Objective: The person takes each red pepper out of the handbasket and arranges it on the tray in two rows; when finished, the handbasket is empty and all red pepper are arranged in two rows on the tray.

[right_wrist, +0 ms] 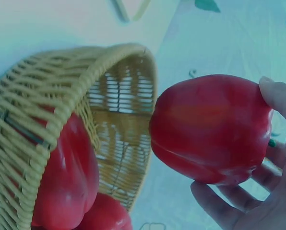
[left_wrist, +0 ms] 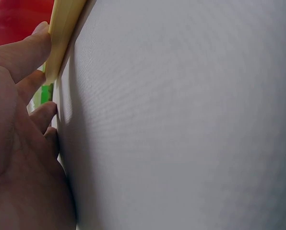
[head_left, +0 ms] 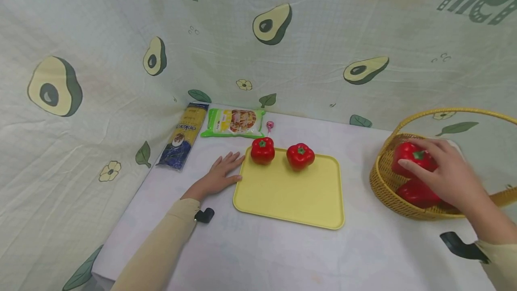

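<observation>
My right hand [head_left: 452, 169] grips a red bell pepper [right_wrist: 210, 129] by its stem end, thumb on one side and fingers on the other. In the right wrist view this pepper is outside the wicker basket [right_wrist: 126, 62], just off its rim. Other red peppers [right_wrist: 68, 177] lie inside the basket. My left hand [head_left: 220, 174] rests with straight, spread fingers at the left edge of the yellow tray [head_left: 286, 196], thumb and fingertips at its rim. Two red bell peppers, one on the left [head_left: 262, 151] and one on the right [head_left: 300, 156], sit along the tray's far side.
Behind the left hand lie a blue and gold packet [head_left: 183, 136], a green and white food packet [head_left: 236, 122] and a pink lollipop [head_left: 269, 125]. The basket's tall handle [head_left: 456, 109] arches over its opening. A cloth printed with avocados hangs behind the white table [head_left: 262, 255].
</observation>
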A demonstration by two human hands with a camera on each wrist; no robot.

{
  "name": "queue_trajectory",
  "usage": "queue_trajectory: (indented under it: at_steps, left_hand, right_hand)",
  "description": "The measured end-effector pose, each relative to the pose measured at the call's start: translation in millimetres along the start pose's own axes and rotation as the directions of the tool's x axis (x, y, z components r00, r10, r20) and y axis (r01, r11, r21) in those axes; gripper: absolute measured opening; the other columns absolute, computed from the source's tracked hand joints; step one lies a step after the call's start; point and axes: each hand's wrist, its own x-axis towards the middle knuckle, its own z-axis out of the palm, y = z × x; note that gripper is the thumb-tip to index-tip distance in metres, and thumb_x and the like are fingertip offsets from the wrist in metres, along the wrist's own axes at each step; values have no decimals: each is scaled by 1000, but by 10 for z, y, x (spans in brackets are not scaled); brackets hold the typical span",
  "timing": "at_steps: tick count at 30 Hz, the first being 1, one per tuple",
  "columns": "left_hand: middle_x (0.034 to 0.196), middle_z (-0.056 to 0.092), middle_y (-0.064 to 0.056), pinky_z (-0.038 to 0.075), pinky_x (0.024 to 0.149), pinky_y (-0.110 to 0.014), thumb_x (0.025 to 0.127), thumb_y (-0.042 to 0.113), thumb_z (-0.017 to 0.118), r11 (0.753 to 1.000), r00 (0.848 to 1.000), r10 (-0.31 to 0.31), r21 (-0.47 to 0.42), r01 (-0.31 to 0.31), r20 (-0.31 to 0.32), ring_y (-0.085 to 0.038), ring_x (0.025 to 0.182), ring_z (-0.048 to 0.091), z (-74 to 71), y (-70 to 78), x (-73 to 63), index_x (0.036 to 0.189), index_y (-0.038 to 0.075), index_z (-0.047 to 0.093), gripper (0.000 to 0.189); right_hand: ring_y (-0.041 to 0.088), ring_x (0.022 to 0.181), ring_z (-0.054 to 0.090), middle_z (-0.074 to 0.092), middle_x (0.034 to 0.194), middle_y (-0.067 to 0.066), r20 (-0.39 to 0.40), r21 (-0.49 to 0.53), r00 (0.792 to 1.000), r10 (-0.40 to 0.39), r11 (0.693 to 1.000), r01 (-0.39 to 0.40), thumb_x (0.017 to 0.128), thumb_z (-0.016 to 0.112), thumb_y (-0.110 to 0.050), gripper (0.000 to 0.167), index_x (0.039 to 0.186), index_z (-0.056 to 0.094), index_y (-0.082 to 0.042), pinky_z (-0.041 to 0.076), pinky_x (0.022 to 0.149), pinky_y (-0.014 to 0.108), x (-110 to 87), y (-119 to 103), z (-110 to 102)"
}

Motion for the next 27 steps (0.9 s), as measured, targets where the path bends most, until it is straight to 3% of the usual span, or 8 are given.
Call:
queue_trajectory:
  at_steps: [9, 27]
  left_hand:
    - [171, 13, -4, -6, 125, -50, 103, 43, 58, 1000, 1000, -9, 13, 9, 9, -27, 157, -1, -1, -19, 3, 163, 23, 24, 72]
    - [171, 11, -2, -6, 125, -49, 103, 45, 57, 1000, 1000, -10, 20, 9, 13, -25, 157, -2, 17, -41, 22, 163, 24, 24, 72]
  right_hand:
    - [58, 125, 32, 35, 145, 35, 2, 54, 998, -58, 997, 57, 87, 82, -35, 80, 151, 43, -5, 51, 67, 76, -102, -177, 28]
    - [50, 124, 37, 42, 141, 27, 11, 105, 995, -97, 990, 95, 83, 86, -36, 79, 145, 48, -4, 55, 73, 70, -181, -473, 244]
